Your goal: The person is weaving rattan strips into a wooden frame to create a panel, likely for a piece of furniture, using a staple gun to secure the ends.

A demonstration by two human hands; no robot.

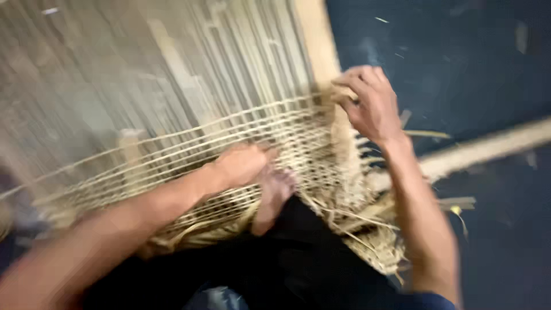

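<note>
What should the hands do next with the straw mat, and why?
Probably pull the strand snug: the right hand pinches a straw strand at the woven mat's edge, while the left hand presses the weave flat. Blur hides finer detail.

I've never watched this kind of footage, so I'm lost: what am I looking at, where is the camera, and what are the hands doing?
The single picture comes from a camera worn on a person's head, looking down; it is blurred by motion. No machine: two bare hands. A pale straw-coloured woven mat of thin strips lies on a dark blue floor. The left hand presses on the open lattice weave. The right hand pinches the mat's edge by a pale wooden bar. A bare foot rests on the mat, and loose strip ends trail near the dark-clothed legs.
</note>
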